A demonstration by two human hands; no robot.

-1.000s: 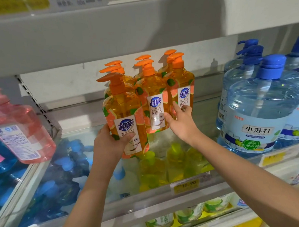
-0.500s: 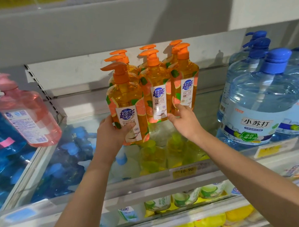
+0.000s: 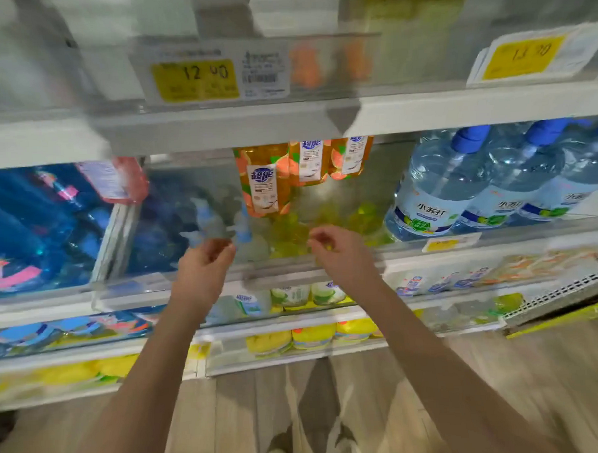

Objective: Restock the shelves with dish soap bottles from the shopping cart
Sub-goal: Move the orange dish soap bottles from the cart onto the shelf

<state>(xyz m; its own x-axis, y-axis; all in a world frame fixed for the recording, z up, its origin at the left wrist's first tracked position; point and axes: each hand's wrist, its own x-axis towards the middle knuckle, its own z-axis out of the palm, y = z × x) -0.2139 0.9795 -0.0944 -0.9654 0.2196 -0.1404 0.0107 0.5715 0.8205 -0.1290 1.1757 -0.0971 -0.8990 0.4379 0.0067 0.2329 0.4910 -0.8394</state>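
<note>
Orange soap bottles (image 3: 262, 185) are lined up on the shelf (image 3: 286, 273), just above and between the hands. Nothing's gripped: left hand (image 3: 203, 264) and right hand (image 3: 340, 255) are loosely curled, empty. Clear jugs (image 3: 436, 193) are stacked further right.

The upper shelf edge (image 3: 218, 130) hides the pump tops of the orange dish soap bottles (image 3: 263, 183)
</note>
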